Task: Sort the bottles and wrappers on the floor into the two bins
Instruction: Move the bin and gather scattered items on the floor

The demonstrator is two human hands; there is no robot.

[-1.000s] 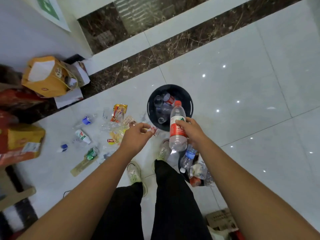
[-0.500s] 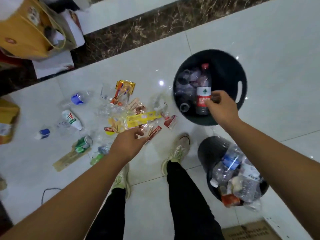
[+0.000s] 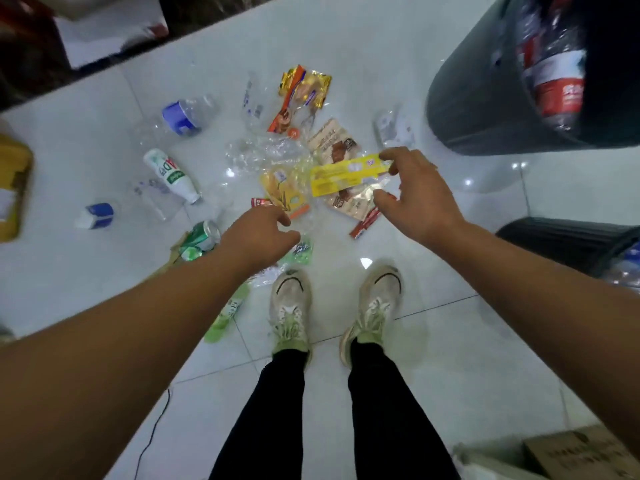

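Yellow wrapper (image 3: 341, 174) stretches leftward from the right grip (image 3: 412, 199), released and spread about its near end; left grip (image 3: 261, 233), slack, empty, lies farther.

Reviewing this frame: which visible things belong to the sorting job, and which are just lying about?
Job: yellow wrapper, gold wrapper, white bottle, blue-labelled clear bottle, large dark bin, second bin.
Lying about: cardboard box, black cable, yellow box at the left edge.
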